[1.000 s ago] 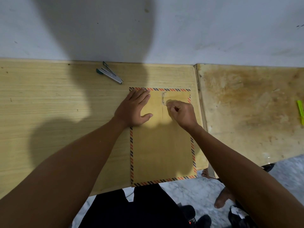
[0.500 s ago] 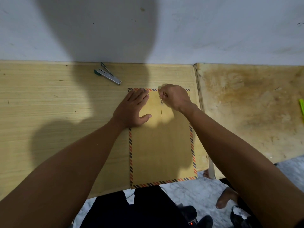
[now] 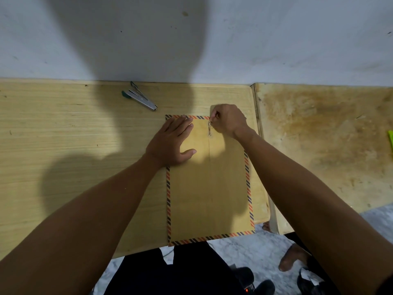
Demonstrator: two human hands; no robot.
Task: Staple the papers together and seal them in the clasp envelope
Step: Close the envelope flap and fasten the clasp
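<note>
A brown clasp envelope [image 3: 209, 188] with a striped orange-and-black border lies flat on the wooden table, its near end hanging over the table's front edge. My left hand [image 3: 171, 142] presses flat on its upper left part, fingers straight. My right hand [image 3: 228, 121] is at the envelope's top edge and pinches the string [image 3: 210, 128] that runs down to the round clasp button. The papers are not visible. A metal stapler [image 3: 140, 99] with a green end lies on the table beyond the envelope, to the left.
The light wooden table [image 3: 63, 145] meets a white wall at the back. A stained wooden surface [image 3: 323, 145] adjoins it on the right, with a green object [image 3: 390, 138] at the frame's right edge. Below the table edge are a marble floor, dark clothing and a bare foot.
My right hand has moved from the clasp button up to the envelope's top edge, drawing the string upward. My left hand has stayed pressed on the envelope.
</note>
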